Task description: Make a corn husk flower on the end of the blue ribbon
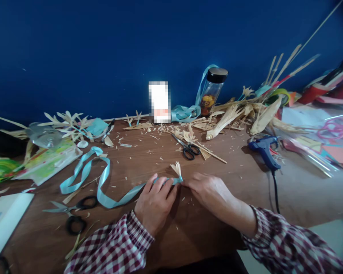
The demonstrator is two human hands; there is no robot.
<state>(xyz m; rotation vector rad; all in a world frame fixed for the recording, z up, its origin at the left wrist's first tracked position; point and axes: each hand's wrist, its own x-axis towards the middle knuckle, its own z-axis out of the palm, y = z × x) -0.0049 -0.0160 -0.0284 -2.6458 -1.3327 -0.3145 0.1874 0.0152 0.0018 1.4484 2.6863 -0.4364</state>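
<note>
On the brown table a small pale corn-husk flower (176, 168) stands up between my hands, light blue at its base. My left hand (156, 201) lies over a light blue satin ribbon (111, 201), its fingers closed on the ribbon near that base. From there the ribbon trails left in loose loops. My right hand (210, 192) has its fingers pinched together at the flower's lower end; the fingertips are partly hidden. Scissors (71, 215) with black handles lie spread to the left of my left hand. Another pair of scissors (187, 148) rests beyond the flower.
A blue hot glue gun (264, 151) with a black cord sits to the right. Behind stand a black-lidded jar (213, 91), a ribbon coil (185, 113) and dried husks (225, 120). Husk scraps litter the table. A blue wall (103, 57) rises at the back.
</note>
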